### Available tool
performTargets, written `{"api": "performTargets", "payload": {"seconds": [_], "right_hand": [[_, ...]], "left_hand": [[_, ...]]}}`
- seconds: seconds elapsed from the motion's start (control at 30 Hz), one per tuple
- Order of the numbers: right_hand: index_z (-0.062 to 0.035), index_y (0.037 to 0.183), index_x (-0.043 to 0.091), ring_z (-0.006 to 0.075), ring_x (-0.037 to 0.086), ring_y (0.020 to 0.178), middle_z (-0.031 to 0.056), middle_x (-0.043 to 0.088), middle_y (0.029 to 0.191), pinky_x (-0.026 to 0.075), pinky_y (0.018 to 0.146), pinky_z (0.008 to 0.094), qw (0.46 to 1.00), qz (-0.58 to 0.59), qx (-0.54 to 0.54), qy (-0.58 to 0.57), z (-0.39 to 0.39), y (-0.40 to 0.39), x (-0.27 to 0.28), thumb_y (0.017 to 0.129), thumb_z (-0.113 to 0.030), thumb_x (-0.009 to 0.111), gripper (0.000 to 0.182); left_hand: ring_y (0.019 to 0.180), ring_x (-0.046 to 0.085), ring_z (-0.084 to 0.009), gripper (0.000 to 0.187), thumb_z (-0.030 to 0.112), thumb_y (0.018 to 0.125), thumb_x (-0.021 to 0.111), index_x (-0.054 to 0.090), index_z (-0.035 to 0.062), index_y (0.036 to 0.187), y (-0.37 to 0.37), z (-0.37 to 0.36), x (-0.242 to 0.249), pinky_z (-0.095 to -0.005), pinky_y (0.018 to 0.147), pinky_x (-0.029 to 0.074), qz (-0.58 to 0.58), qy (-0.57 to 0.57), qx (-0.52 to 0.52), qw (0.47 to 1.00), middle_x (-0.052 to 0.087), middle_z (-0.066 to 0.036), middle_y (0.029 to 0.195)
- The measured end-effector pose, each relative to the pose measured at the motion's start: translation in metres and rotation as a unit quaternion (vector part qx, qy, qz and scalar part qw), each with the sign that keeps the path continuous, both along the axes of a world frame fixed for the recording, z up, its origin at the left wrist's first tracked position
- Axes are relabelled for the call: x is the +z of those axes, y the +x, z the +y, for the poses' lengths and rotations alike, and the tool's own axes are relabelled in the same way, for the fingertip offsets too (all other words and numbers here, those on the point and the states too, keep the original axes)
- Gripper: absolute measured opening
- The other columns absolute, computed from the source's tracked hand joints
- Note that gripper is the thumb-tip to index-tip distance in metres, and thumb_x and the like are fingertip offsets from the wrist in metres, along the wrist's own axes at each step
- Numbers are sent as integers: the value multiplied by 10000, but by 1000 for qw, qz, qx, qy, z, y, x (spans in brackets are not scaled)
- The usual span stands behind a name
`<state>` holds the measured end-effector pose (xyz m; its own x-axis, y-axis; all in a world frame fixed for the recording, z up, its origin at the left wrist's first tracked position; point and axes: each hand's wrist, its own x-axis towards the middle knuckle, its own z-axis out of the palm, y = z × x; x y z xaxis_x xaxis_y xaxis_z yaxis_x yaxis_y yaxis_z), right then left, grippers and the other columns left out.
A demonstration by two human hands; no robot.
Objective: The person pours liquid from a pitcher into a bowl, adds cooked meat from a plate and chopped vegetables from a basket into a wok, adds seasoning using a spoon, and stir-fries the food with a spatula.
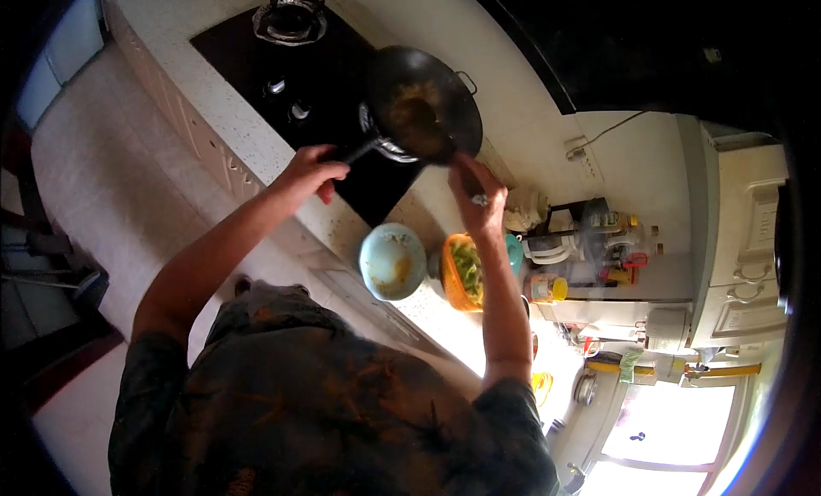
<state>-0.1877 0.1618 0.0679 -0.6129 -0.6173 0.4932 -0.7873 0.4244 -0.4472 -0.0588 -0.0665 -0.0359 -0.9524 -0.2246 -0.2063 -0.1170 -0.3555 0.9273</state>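
A dark wok (462, 85) sits on the near burner of the black gas stove, with brownish food (414, 111) in its middle. My left hand (306, 178) is closed around the wok's long handle (363, 151). Over the wok's right rim, my right hand (479, 197) grips a dark cooking utensil, probably a spatula; its working end blends into the dark wok, so I cannot make out its shape. Below the stove on the counter stands a pale blue bowl (392, 274) with yellowish residue inside. Beside it, an orange basket (455, 298) of green vegetables is partly hidden by my right forearm.
A second burner (291, 20) lies at the stove's far end. Bottles and jars (617, 227) crowd the counter against the wall. The dark range hood (616, 51) overhangs at upper right. A bright window (671, 421) is at lower right.
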Motion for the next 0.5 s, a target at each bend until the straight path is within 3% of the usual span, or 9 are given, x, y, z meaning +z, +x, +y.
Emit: {"api": "performTargets", "payload": {"seconds": [0.17,0.23,0.37,0.47,0.5], "right_hand": [[-9,991,610,187,622,691,124,630,806,487,630,270,992,10,88,90,11,44,51,760,-12,617,230],[-17,981,603,239,618,670,133,612,786,490,596,303,976,56,169,125,10,48,53,737,2,618,245],[-20,948,596,277,608,658,138,600,762,492,570,330,966,127,161,160,-4,22,26,696,-6,644,257],[-48,982,616,219,624,674,159,632,810,501,608,320,975,146,118,116,-6,-26,2,745,-89,638,241],[-43,972,624,181,623,673,141,643,810,497,604,297,991,74,60,95,-2,-49,-3,758,-105,642,224]], "left_hand": [[462,483,-75,283,265,787,602,554,40,951,1,-2,-2,-221,405,428,22,10,-6,1000,552,-18,750],[460,482,-74,285,270,785,607,553,41,945,1,-1,-2,-221,404,428,19,6,-6,1000,548,-14,744],[462,488,-74,281,273,775,620,555,46,927,0,-2,-3,-222,401,428,10,11,-9,1000,542,-11,737],[466,493,-75,269,266,773,621,556,48,916,2,0,3,-224,397,428,-1,11,-3,1000,543,-13,736],[468,495,-75,261,259,773,620,557,46,912,3,0,6,-225,395,429,-14,6,4,1000,542,-14,735]]}}
